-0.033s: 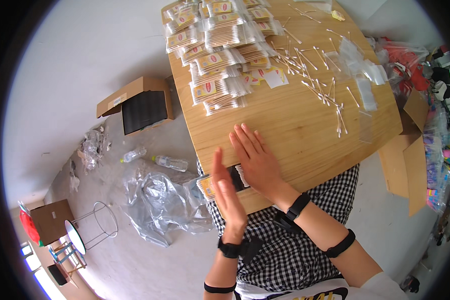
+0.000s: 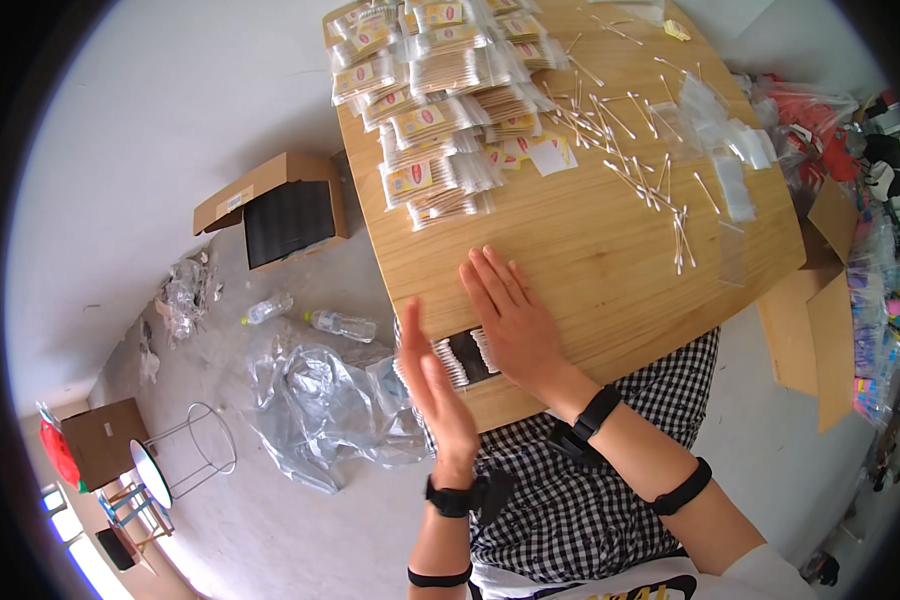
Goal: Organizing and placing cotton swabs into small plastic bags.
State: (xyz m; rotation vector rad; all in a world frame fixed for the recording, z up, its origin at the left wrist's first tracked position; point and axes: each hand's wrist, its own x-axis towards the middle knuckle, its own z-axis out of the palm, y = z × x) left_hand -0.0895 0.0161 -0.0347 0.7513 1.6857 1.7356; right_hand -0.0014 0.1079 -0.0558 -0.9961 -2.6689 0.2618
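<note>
Left hand: the left hand (image 2: 435, 385) stands on edge at the near rim of the wooden table (image 2: 610, 260), fingers straight and pressed together, palm against the end of a row of cotton swabs (image 2: 462, 358).
Right hand: the right hand (image 2: 513, 318) lies flat, fingers spread, on the table, covering the far side of the same row.
Swabs: the row sits between the 2 hands, at the table's near edge.
Beyond: packed swab bags (image 2: 440, 95) are stacked at the far left; loose swabs (image 2: 635, 165) are scattered at the right.
Floor: an open cardboard box (image 2: 275, 210), 2 plastic bottles (image 2: 342, 324).
</note>
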